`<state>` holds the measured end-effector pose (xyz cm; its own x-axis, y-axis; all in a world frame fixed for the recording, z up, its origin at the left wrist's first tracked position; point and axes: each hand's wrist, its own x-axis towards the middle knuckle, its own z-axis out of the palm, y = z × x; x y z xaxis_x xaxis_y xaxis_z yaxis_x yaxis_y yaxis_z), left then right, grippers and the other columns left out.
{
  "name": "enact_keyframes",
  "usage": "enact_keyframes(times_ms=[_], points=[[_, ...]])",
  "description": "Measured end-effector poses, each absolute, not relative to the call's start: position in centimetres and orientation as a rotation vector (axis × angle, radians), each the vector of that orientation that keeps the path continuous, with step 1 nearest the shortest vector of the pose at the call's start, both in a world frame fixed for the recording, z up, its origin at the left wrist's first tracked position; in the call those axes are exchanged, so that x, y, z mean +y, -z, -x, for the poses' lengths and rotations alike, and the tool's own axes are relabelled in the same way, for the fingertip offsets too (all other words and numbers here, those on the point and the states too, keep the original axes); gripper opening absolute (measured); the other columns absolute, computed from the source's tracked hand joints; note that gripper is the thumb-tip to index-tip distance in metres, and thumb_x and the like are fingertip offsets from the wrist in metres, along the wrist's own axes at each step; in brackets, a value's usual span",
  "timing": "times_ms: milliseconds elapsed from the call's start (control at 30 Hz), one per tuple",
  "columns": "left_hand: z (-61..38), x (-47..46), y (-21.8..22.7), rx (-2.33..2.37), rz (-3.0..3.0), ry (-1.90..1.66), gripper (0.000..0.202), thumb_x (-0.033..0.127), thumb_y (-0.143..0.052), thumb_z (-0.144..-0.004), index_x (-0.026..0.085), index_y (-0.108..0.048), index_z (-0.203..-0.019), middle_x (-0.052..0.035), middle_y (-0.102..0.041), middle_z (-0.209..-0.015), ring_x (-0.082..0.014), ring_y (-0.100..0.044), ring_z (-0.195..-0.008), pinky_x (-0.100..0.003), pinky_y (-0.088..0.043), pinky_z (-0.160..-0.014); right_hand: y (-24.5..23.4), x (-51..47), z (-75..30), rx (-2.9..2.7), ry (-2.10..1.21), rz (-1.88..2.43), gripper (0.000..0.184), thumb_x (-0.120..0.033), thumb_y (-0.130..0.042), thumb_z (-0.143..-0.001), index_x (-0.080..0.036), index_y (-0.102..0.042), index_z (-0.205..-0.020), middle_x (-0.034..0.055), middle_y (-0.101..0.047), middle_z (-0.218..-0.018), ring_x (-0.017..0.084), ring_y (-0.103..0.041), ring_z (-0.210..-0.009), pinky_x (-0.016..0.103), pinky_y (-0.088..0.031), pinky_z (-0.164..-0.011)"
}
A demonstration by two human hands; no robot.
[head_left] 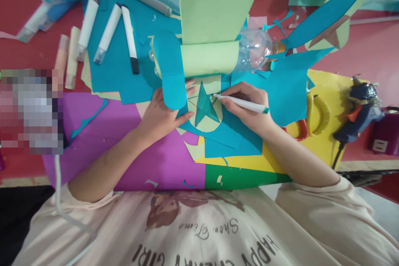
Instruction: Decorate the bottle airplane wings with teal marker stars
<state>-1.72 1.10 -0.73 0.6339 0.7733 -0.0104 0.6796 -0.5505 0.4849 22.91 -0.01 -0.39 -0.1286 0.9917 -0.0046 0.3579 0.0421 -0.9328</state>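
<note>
My right hand grips a white marker pen with a green end, its tip at the right side of a star on a pale green paper wing with a rounded end. Much of the star is coloured green. My left hand lies with fingers and thumb spread at the wing's left edge, partly under a blue rounded paper strip. The wing joins a plastic bottle wrapped in pale green paper. At the bottle's neck sits a long blue paper blade.
Several markers lie at the upper left on blue sheets. On the right are yellow-handled scissors, a red handle and a blue glue gun with its cord. Purple and yellow sheets with paper scraps cover the near side.
</note>
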Motion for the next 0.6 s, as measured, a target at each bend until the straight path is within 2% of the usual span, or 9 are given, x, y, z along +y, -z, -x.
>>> enact_keyframes(times_ms=[133,600], points=[[1.78,1.05,0.77,1.169,-2.405,-0.272,0.05,0.037,-0.051,-0.099,0.022,-0.043,-0.147,-0.0125,-0.047,-0.152,-0.0323,-0.044,-0.141,-0.053,-0.037,-0.113,0.28,0.03,-22.99,-1.613,-1.138,1.373,0.027,-0.047,-0.07,-0.082,-0.02,-0.07,-0.079,0.0022,-0.072,-0.07,0.013,-0.062,-0.057,0.026,-0.047,-0.05],[1.89,1.09,0.95,1.144,-2.414,-0.311,0.049,0.038,-0.05,-0.1,0.02,-0.043,-0.146,-0.0142,-0.047,-0.151,-0.0325,-0.043,-0.141,-0.053,-0.038,-0.113,0.16,0.06,-22.95,-1.627,-1.108,1.39,0.024,-0.043,-0.07,-0.082,-0.02,-0.069,-0.077,0.0018,-0.071,-0.068,0.013,-0.06,-0.056,0.026,-0.046,-0.049]])
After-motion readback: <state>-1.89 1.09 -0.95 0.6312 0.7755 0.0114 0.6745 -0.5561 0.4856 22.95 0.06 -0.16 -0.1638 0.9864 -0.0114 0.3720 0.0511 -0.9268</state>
